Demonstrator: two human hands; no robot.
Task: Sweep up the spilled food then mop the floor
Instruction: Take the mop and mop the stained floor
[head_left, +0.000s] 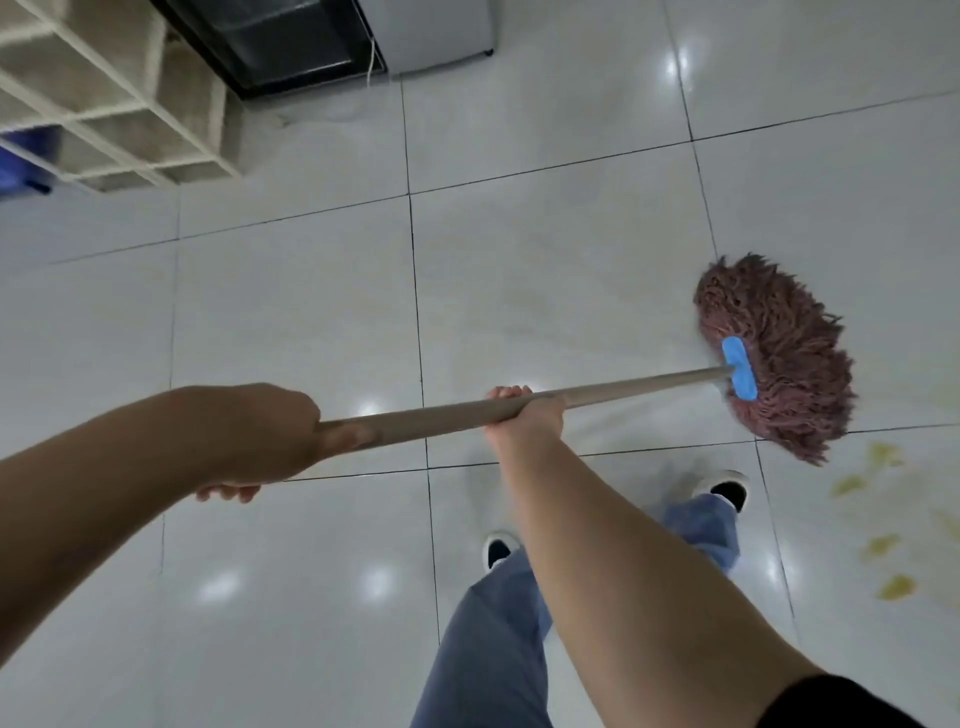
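I see both hands wrapped around the mop handle (623, 387): left hand (270, 431) grips the near end, right hand (524, 410) grips mid-shaft. Reddish mop head (779, 353) sits on the white tile floor (291, 312), beyond the right hand. Yellow spill patches (883, 499) lie just beside it, near my right shoe (727, 488).

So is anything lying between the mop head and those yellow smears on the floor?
Nothing visible. The mop head rests on bare tile just above the yellow smears, with only a grout line between them. The person's shoe stands to their left, off that path.
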